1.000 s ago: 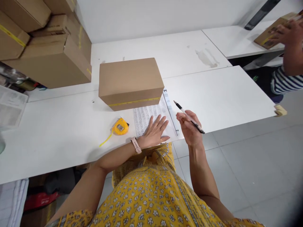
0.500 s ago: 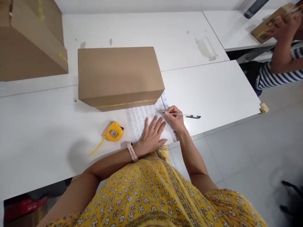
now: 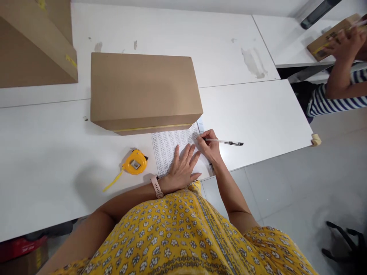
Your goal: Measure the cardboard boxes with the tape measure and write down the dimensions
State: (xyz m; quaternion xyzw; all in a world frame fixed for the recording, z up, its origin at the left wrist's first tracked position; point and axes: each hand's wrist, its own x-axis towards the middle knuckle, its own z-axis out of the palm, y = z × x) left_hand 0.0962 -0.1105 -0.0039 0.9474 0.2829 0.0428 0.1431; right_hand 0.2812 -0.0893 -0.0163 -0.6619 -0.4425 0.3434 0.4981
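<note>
My right hand (image 3: 210,147) is closed around a pen (image 3: 228,142), its tip on a sheet of paper (image 3: 164,147) covered with columns of handwriting. Flat on the lower part of that sheet lies my left hand (image 3: 183,166), fingers spread. A closed cardboard box (image 3: 146,88) with a yellow strip along its front edge sits on the far part of the sheet and hides it there. To the left of the paper rests a yellow tape measure (image 3: 135,162), a short yellow wrist strap trailing from it.
A larger cardboard box (image 3: 43,46) stands at the far left of the white table (image 3: 243,103). At the upper right, another person's hand (image 3: 345,44) touches a small carton (image 3: 318,49). Behind it lies a dark cylinder (image 3: 318,15). Black chair legs (image 3: 341,236) show on the floor.
The view has shifted and tilted slightly. My right hand still holds the pen at the paper, with only a small shift. My left hand stays flat on the sheet.
</note>
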